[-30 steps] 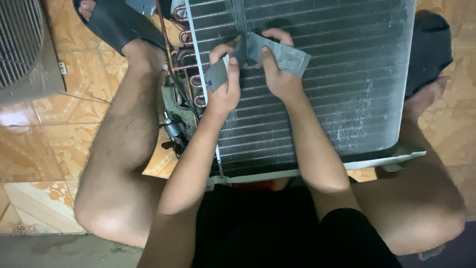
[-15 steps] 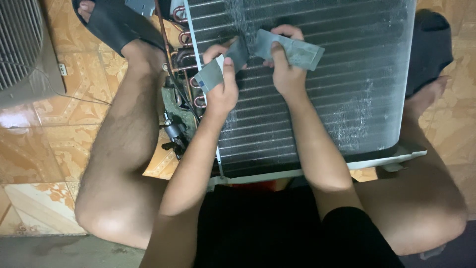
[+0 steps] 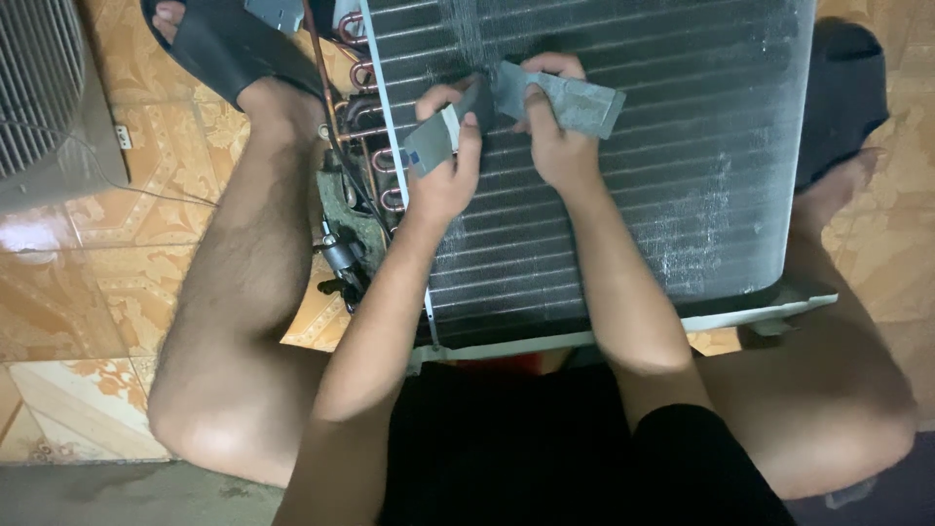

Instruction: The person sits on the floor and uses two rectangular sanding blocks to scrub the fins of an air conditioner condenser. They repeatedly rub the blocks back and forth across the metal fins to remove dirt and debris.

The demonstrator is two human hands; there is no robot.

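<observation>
The left hand [image 3: 443, 180] pinches one end of a thin grey folded strip of abrasive-looking sheet [image 3: 433, 141], its grip closed with thumb on top. The right hand [image 3: 555, 136] closes on the other piece [image 3: 575, 97]. Both lie over the large silver finned metal coil [image 3: 633, 195], which rests on the orange tiled floor [image 3: 97, 282] between the knees. The sheet looks light and flexible, best held near its ends; the fins seem thin and easy to bend.

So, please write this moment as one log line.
left hand: holds grey strip | right hand: holds grey piece | under: finned coil
</observation>
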